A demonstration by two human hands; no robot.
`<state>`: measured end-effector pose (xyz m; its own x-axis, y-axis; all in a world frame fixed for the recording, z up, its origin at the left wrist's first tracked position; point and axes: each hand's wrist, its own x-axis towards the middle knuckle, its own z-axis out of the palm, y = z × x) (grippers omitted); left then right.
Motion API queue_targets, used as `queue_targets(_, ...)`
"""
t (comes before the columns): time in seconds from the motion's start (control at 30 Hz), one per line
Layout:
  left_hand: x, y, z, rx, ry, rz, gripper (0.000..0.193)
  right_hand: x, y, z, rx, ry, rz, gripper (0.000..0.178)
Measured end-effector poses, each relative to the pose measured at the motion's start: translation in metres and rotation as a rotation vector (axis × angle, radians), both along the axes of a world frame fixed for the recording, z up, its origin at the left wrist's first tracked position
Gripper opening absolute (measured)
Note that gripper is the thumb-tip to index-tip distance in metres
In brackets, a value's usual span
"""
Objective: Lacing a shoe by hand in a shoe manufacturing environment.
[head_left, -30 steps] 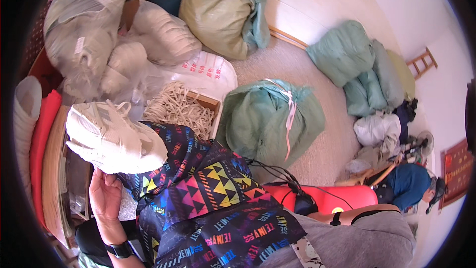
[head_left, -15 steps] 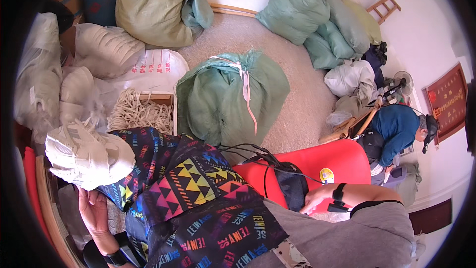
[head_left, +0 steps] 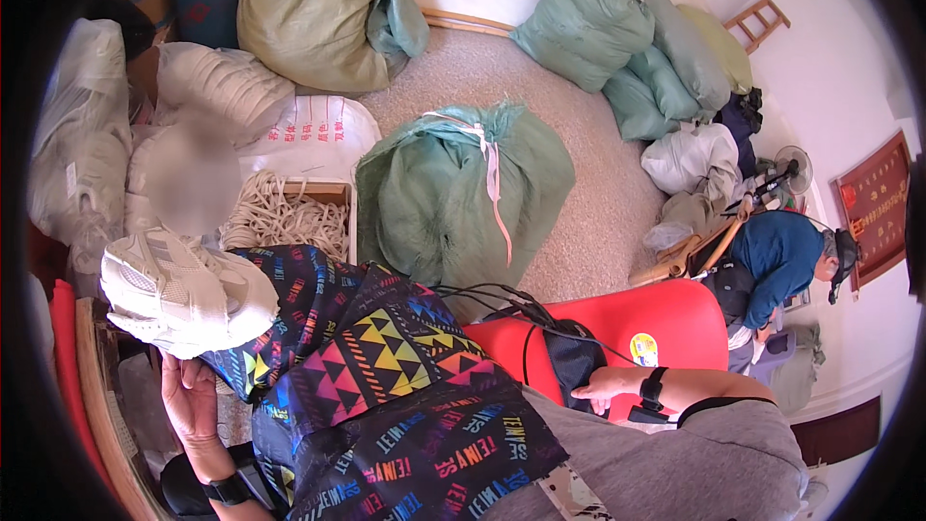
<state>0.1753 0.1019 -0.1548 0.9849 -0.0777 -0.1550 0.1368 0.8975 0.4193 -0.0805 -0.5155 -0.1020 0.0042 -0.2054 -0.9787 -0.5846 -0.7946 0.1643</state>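
A cream mesh sneaker (head_left: 188, 294) lies tilted over my knee at the left, on a black apron (head_left: 386, 357) with bright triangle patterns. My left hand (head_left: 193, 405) reaches up from below, its curled fingers against the shoe's near edge. The fingertips are partly hidden by the shoe. At the right, my right hand (head_left: 610, 386) rests over the near end of a black pouch (head_left: 571, 352) with cables on it. Its fingers point left, fairly straight, with no separate thing seen in them. The pouch lies on a red padded seat (head_left: 675, 318).
A box of cream laces (head_left: 285, 217) stands beyond my knee, beside a big green sack (head_left: 458, 198). Clear-bagged cream shoe parts (head_left: 227, 82) are piled at the left; a smeared patch covers some. More sacks (head_left: 584, 24) line the wall. Another person (head_left: 772, 256) bends over at the right.
The whole view has shifted slightly. My right hand has slid a little left onto the pouch. My left hand and the sneaker keep nearly the same position together.
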Motion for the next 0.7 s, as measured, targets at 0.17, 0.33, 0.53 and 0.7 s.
queue_targets(0.17,-0.004,-0.002,0.003,-0.048,0.054,0.034,0.024,-0.004,-0.017,-0.009,0.075,0.077,0.028,0.071)
queue_targets(0.33,-0.005,-0.001,0.003,-0.043,0.029,0.033,0.023,0.016,-0.007,0.008,0.049,0.166,0.079,0.062)
queue_targets(0.53,-0.005,-0.008,0.006,-0.006,0.053,0.038,0.022,0.086,0.024,0.072,0.037,0.345,0.230,0.050)
queue_targets(0.7,0.002,-0.015,0.016,-0.011,0.034,0.019,0.017,0.136,0.035,0.101,0.147,0.218,0.246,0.065)
